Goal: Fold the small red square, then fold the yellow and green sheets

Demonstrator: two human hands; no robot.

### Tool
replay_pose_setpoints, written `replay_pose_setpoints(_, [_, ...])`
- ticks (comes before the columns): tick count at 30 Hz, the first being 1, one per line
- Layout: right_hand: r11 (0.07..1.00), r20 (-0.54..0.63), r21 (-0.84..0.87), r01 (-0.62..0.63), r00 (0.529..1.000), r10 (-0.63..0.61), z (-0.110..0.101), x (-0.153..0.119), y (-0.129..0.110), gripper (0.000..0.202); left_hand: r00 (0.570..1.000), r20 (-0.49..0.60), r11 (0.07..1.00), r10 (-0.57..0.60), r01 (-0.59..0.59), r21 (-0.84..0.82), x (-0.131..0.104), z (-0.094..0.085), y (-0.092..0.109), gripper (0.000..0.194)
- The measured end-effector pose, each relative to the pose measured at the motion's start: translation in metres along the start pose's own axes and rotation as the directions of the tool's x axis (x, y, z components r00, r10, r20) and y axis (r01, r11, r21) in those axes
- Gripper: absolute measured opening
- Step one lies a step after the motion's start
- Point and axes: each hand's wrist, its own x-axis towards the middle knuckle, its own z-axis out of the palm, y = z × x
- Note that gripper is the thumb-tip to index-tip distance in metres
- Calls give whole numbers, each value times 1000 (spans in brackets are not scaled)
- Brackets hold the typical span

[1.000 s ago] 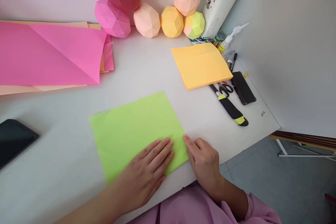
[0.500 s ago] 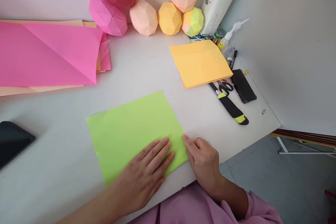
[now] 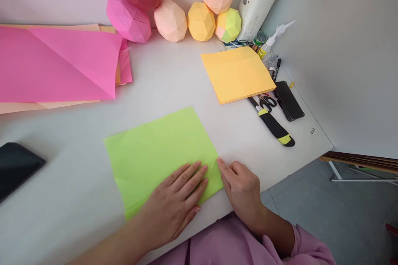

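A light green sheet of paper (image 3: 155,149) lies folded on the white table, with a fold line showing near its lower left. My left hand (image 3: 178,198) rests flat on the lower right part of the paper, open, its fingers stretched out side by side. At the right edge of the sheet is my right hand (image 3: 241,184). Its fingers are curled in, and the index fingertip and thumb side close on the paper's edge; the thumb is partly hidden.
Pink sheets (image 3: 68,66) lie at the far left, and a dark object (image 3: 18,169) below them. Faceted paper balls (image 3: 170,20) line the back. An orange paper stack (image 3: 238,74) partly covers a knife (image 3: 275,126) and scissors (image 3: 267,102); a phone (image 3: 289,100) lies beside them.
My left hand has slid slightly to the right over the green paper. The right hand stays at the sheet's edge, almost unmoved.
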Motion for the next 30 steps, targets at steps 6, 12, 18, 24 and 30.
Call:
replay_pose_setpoints(6, [1000,-3,-4,3,1000,-3,0,0,0,29,997,-67,999,-41,38,-39,1,9,5,32])
replay_pose_setpoints(12, [1000,2,-5,-5,1000,5,0,0,0,31,996,-76,997,-47,42,-60,2,8,6,30])
replay_pose_setpoints(18, [1000,14,-9,-2,1000,2,0,-1,0,30,996,-84,998,-37,32,-57,3,4,7,28])
replay_pose_setpoints(24, [999,4,15,-28,1000,28,-1,0,-3,25,998,-56,998,-32,29,-49,3,5,6,31])
replay_pose_setpoints(30, [997,30,27,-67,997,66,-4,0,-18,35,999,-42,999,-34,33,-33,3,4,6,34])
